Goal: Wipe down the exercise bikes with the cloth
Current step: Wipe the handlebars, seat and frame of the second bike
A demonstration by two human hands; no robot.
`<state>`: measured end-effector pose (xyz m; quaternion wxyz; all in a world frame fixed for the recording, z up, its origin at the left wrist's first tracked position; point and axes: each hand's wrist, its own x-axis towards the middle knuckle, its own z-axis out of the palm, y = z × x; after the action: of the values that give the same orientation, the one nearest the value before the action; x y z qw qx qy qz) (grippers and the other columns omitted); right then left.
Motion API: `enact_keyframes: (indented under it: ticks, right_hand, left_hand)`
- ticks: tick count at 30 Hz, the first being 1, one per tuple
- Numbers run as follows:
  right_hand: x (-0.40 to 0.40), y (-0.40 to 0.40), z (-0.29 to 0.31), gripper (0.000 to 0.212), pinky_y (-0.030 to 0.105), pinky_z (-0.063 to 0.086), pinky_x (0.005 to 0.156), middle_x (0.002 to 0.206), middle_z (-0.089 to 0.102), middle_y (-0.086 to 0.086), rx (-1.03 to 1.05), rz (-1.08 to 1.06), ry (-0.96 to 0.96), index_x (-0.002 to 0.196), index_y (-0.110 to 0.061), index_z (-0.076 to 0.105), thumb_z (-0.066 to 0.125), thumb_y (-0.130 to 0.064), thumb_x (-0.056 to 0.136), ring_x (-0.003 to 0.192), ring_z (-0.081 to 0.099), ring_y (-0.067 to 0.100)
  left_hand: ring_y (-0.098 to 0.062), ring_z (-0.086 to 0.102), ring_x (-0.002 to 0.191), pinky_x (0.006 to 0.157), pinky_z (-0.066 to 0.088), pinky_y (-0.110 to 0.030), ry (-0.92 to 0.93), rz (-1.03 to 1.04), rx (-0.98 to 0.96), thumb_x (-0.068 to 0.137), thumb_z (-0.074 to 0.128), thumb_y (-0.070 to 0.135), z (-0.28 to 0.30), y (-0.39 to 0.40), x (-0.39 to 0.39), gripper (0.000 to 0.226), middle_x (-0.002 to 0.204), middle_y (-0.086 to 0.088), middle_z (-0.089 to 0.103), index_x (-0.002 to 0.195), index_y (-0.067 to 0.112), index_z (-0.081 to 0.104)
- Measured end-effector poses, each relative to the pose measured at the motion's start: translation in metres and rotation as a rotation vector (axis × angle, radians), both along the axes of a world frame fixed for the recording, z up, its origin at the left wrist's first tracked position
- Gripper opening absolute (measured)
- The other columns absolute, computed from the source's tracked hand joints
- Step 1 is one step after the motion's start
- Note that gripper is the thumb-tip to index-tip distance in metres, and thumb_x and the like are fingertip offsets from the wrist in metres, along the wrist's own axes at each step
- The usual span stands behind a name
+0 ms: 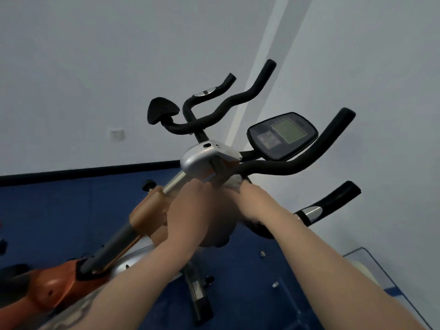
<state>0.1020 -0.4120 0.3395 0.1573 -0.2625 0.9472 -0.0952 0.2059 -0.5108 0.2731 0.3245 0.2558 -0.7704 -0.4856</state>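
Wiping of the handlebar junction in progress. Left hand (190, 206) curls on the exercise bike (204, 158) stem below the silver cover; right hand (252, 201) presses the white cloth (234, 181), bunched, against the black handlebar (285, 166). Next, likely a stroke rightward along the bar.

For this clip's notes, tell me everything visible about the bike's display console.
The console is a rounded, dark plastic panel, tilted toward the camera, above the black handlebar near the white wall. It carries a pale greenish-grey screen, blank as far as the picture shows, and a blurred square patch to the screen's left. A dark bracket joins it to the handlebar. Neither hand touches it.
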Motion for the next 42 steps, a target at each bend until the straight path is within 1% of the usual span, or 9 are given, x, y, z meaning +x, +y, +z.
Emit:
enact_keyframes:
  ticks: [5,10,15,21,26,32,36,39,42]
  right_hand:
    - [0.005,0.033,-0.017,0.053,0.038,0.037,0.066,0.109,0.064,0.015,0.112,0.044,0.107,0.11,-0.013,0.035,0.039,-0.063,0.093,0.088,0.058,0.033]
    - [0.0,0.004,-0.012,0.066,0.039,0.041,0.078,0.115,0.062,0.018,-0.082,-0.184,-0.013,0.115,-0.005,0.035,0.033,-0.067,0.094,0.109,0.058,0.035]
    - [0.029,0.025,-0.026,0.043,0.034,0.027,0.05,0.088,0.061,0.004,0.052,-0.061,0.335,0.105,-0.019,0.021,0.024,-0.061,0.096,0.06,0.044,0.019]
    - [0.005,0.001,-0.012,0.06,0.039,0.041,0.078,0.123,0.06,0.016,-0.021,-0.064,0.077,0.134,-0.009,0.031,0.032,-0.057,0.099,0.111,0.057,0.035]
    - [0.016,0.035,-0.025,0.05,0.036,0.029,0.056,0.078,0.05,-0.002,0.092,0.122,0.278,0.13,-0.013,0.03,0.029,-0.053,0.1,0.064,0.045,0.023]
    - [-0.006,0.004,-0.013,0.062,0.039,0.042,0.082,0.125,0.06,0.016,-0.032,0.008,0.025,0.135,-0.011,0.036,0.034,-0.06,0.097,0.114,0.056,0.035]
    - [0.008,0.027,-0.02,0.049,0.038,0.039,0.065,0.086,0.058,0.003,0.119,0.142,0.171,0.132,-0.013,0.028,0.032,-0.05,0.1,0.075,0.055,0.027]
    - [0.006,0.034,-0.016,0.052,0.039,0.043,0.066,0.078,0.052,-0.001,0.161,0.166,0.122,0.135,-0.015,0.024,0.03,-0.052,0.099,0.07,0.052,0.022]
    - [-0.002,0.012,-0.007,0.06,0.039,0.044,0.075,0.11,0.062,0.012,0.11,0.088,0.07,0.134,-0.011,0.034,0.025,-0.06,0.099,0.099,0.06,0.03]
  left_hand:
    - [-0.004,0.058,0.062,0.051,0.034,-0.016,-0.011,-0.02,0.002,0.098,0.039,0.049,-0.001,0.0,0.001,0.032,0.064,0.006,0.057,0.072,0.031,0.047]
    - [-0.003,0.059,0.066,0.053,0.039,-0.015,-0.009,-0.029,0.017,0.099,0.042,0.045,0.001,0.0,0.002,0.029,0.065,0.006,0.058,0.074,0.032,0.05]
    - [-0.004,0.06,0.063,0.06,0.05,-0.033,0.008,-0.043,0.07,0.097,0.041,0.049,0.002,0.0,0.003,0.029,0.069,0.008,0.061,0.076,0.031,0.052]
    - [-0.004,0.059,0.064,0.057,0.041,-0.026,0.007,-0.041,0.08,0.098,0.042,0.046,0.003,0.001,0.003,0.031,0.072,0.011,0.06,0.074,0.029,0.051]
    - [-0.005,0.057,0.061,0.053,0.036,-0.022,0.001,-0.02,0.04,0.098,0.04,0.047,0.003,0.001,0.003,0.032,0.067,0.008,0.057,0.071,0.03,0.047]
    - [-0.006,0.047,0.078,0.072,0.037,-0.029,-0.038,0.0,-0.34,0.097,0.043,0.029,0.012,-0.002,0.002,0.018,0.084,0.011,0.053,0.083,0.026,0.055]
    - [-0.017,0.054,0.085,0.079,0.04,-0.034,-0.124,-0.057,-0.704,0.093,0.049,0.025,0.025,0.005,-0.009,0.014,0.088,0.005,0.057,0.09,0.023,0.063]
    - [-0.015,0.053,0.083,0.08,0.041,-0.035,-0.132,-0.037,-0.621,0.092,0.054,0.025,0.028,0.007,-0.013,0.01,0.084,0.009,0.057,0.087,0.026,0.063]
    - [-0.012,0.049,0.079,0.075,0.039,-0.031,-0.077,-0.011,-0.54,0.09,0.057,0.025,0.023,0.005,-0.011,0.008,0.081,0.011,0.054,0.083,0.026,0.061]
